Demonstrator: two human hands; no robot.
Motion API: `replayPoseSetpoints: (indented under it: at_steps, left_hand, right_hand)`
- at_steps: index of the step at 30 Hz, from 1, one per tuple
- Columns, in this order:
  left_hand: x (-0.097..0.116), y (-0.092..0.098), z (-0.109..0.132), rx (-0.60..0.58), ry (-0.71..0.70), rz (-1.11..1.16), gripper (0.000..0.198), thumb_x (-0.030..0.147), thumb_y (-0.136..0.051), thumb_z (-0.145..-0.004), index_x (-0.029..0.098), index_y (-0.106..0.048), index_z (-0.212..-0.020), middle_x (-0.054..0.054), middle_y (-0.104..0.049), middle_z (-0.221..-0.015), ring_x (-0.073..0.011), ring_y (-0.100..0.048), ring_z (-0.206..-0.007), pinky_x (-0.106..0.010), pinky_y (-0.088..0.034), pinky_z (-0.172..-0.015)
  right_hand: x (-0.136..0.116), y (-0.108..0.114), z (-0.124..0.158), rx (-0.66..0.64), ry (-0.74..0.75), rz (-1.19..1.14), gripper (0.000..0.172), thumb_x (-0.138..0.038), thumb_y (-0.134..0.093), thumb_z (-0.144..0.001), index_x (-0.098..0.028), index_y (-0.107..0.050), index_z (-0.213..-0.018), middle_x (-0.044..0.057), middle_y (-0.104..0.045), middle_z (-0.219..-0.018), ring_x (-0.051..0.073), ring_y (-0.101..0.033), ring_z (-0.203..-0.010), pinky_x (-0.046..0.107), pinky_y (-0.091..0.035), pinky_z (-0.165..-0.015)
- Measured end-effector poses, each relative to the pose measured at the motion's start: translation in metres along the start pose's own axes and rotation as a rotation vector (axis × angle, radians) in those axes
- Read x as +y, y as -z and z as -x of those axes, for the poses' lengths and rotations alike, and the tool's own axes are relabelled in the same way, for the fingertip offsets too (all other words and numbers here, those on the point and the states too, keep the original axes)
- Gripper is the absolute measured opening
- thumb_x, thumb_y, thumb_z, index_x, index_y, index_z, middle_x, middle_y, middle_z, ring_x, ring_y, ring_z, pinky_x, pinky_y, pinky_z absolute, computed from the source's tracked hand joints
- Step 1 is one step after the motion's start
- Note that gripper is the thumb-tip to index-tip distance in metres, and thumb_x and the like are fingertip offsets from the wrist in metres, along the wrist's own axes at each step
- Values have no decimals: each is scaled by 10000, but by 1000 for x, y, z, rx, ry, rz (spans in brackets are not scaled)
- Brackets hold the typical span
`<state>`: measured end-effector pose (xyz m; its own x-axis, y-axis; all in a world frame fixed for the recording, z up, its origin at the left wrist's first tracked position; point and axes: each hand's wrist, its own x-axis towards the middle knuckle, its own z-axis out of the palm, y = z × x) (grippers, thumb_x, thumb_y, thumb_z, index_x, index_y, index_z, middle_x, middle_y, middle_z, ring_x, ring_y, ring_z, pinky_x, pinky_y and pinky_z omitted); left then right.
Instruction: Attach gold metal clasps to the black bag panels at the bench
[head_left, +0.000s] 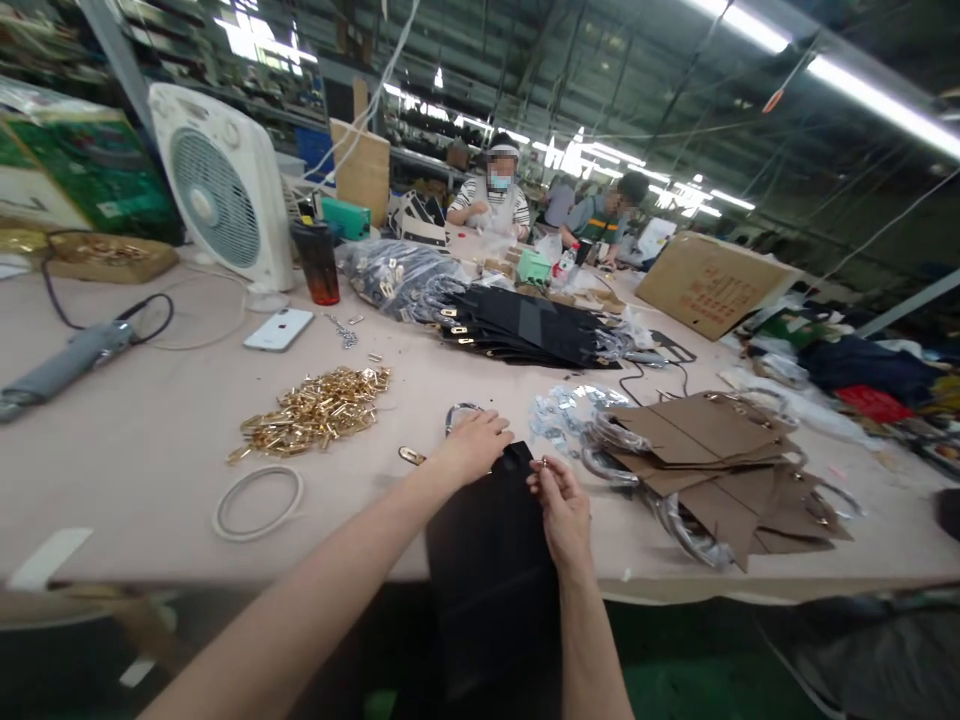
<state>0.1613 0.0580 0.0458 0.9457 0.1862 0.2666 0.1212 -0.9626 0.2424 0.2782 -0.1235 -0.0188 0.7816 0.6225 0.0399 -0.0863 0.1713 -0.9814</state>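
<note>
A black fabric piece (491, 560) hangs over the table's near edge in front of me. My left hand (474, 443) rests curled on its top edge, fingers closed down over the fabric. My right hand (559, 500) pinches a small gold metal fitting (543, 463) just above the fabric's upper right corner. A gold clasp (411, 456) lies on the table left of my left hand. A heap of several gold metal fittings (315, 410) sits further left.
Brown cardboard pieces with plastic-wrapped handles (712, 460) lie right. A black stack of fabric pieces (525, 325) lies mid-table, with a white phone (278, 328), dark cup (318, 262), fan (221, 185), grey heat tool (64, 362), white ring (257, 501). Two people work at the far end.
</note>
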Motion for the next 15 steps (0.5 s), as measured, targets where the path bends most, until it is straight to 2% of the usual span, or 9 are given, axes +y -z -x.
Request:
replayPoseSetpoints:
  at_steps: [3,6,10,12,15]
  left_hand:
    - [-3,-11,-29,-107,-2,103,157,121,-617,-904,199,-752,-920,-158,-740,-1087,-328,-578,-1211,-445,-403,-1067]
    - [-8,-10,-50,-131,-29,174,102,148,-672,-877,206,-741,-831,-124,-746,-999,-302,-621,-1121,-393,-416,-1022]
    - [-6,-5,-66,-145,-33,296,77,168,-716,-836,213,-736,-895,-80,-744,-999,-233,-679,-903,-307,-465,-847]
    - [2,-5,-72,-122,-10,357,116,199,-718,-843,218,-733,-957,-67,-751,-975,-225,-690,-871,-285,-469,-790]
    - [22,-8,-77,-94,45,482,240,352,-631,-945,206,-704,-1121,-43,-760,-868,-204,-707,-799,-255,-485,-718]
  right_hand:
    - [0,2,-1,70,16,-14,424,-506,-787,-834,-203,-679,-1111,78,-754,-1061,177,-725,-838,318,-584,-759]
    - [0,3,-1,111,20,19,444,-514,-783,-832,-185,-685,-1113,49,-745,-908,175,-722,-788,311,-586,-740]
    - [-2,1,0,83,10,153,480,-533,-753,-853,-163,-692,-1152,48,-744,-827,177,-706,-741,315,-578,-735]
    - [-4,-3,2,47,24,227,462,-532,-718,-880,-160,-695,-1154,57,-742,-838,183,-703,-726,325,-579,-728]
    - [-8,-11,5,-72,132,421,370,-483,-637,-944,-173,-712,-1131,82,-727,-924,196,-688,-733,335,-563,-697]
